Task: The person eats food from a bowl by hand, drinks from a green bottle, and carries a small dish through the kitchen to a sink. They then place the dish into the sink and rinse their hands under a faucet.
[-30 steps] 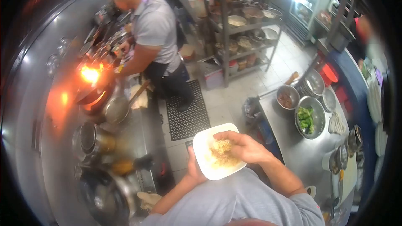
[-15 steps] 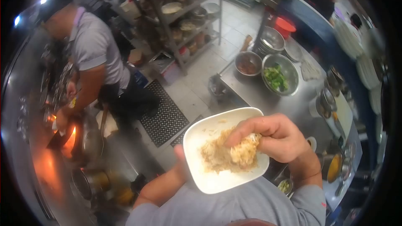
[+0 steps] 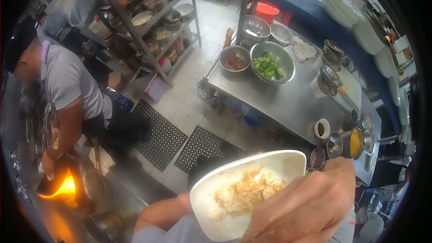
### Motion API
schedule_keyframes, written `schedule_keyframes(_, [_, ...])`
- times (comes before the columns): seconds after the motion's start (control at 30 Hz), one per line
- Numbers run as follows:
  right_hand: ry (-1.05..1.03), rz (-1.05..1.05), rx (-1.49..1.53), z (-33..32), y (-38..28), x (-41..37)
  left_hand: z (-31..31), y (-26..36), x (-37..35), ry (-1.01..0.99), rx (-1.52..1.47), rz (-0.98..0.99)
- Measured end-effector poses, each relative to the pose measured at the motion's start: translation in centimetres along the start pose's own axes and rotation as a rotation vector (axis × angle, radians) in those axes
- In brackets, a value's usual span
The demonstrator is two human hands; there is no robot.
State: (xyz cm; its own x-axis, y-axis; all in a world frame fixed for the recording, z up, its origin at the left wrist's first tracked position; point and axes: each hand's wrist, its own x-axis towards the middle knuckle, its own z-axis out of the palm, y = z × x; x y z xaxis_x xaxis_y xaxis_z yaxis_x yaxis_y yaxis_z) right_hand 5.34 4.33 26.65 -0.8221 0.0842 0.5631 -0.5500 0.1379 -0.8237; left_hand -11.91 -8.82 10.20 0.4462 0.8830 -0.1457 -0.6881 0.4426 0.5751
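On white plate (image 3: pixel 290 163), heaped rice (image 3: pixel 245 193).

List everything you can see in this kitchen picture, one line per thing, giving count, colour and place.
plate: one, white, low in the middle
rice: one heap, pale, on the plate
table: one, steel, right of centre
bowl of greens: one, steel, far end of the table
bowl of brown food: one, steel, beside the greens
mats: two, black, on the tiled floor
rack: one, grey metal, top left, loaded with pots
co-worker: one, grey shirt, left side
flame: one, orange, bottom left
left hand: one, grip on the plate's left edge
right hand: one, fingers curled, in front of the plate
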Motion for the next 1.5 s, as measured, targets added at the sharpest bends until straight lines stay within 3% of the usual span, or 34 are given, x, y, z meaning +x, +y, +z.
schedule_keyframes(0.07, [-0.154, 0.229, 0.110, -2.1, -1.8, 1.5, 0.1, 0.2, -0.1, 0.004, 0.008, -0.015])
schedule_keyframes(0.17, [0.096, 0.261, -0.175, -1.0, -3.0, 0.3, 0.4, 0.6, -0.6, 0.016, 0.016, -0.028])
schedule_keyframes(0.23, [-0.012, 0.216, -0.513, 0.4, -0.9, 0.0, 0.4, 0.7, -0.8, 0.023, 0.013, -0.024])
schedule_keyframes(0.33, [-0.093, 0.201, -0.717, 0.7, -0.5, -0.8, 0.7, 0.8, -1.0, 0.033, 0.023, -0.034])
schedule_keyframes(0.43, [0.000, 0.225, -0.599, 0.0, -2.2, -1.6, 0.9, 0.9, -1.1, 0.044, 0.025, -0.039])
schedule_keyframes(0.5, [-0.059, 0.298, -0.743, 1.4, 0.0, -1.6, 0.8, 0.9, -1.0, 0.052, 0.031, -0.035])
schedule_keyframes(0.7, [0.043, 0.127, -0.659, 0.4, 0.5, -3.3, 1.2, 1.6, -0.6, 0.108, 0.023, -0.044])
schedule_keyframes(0.73, [0.004, 0.283, -0.704, 1.4, 1.2, -3.1, 0.7, 1.2, -0.3, 0.096, 0.019, -0.006])
schedule_keyframes(0.8, [-0.166, 0.377, -0.853, 1.5, 2.4, -3.3, 0.2, 0.7, 0.1, 0.082, 0.015, 0.025])
schedule_keyframes(0.9, [-0.008, 0.140, -0.884, 1.2, 1.2, -2.3, 0.3, 0.7, 0.2, 0.090, 0.027, 0.025])
schedule_keyframes(1.03, [-0.057, -0.169, -0.878, 2.7, 1.1, -0.3, 0.5, 0.9, 0.0, 0.115, 0.057, 0.019])
schedule_keyframes(1.23, [0.135, -0.367, -0.909, 2.6, 0.2, 1.5, 0.3, 0.5, -0.1, 0.151, 0.071, 0.065])
schedule_keyframes(1.43, [0.145, -0.305, -0.817, 1.1, 0.9, -0.6, 0.0, 0.2, -0.6, 0.190, 0.062, 0.115])
schedule_keyframes(1.5, [-0.078, 0.062, -0.882, 1.6, 2.2, -1.9, -0.1, 0.3, -0.5, 0.203, 0.065, 0.119])
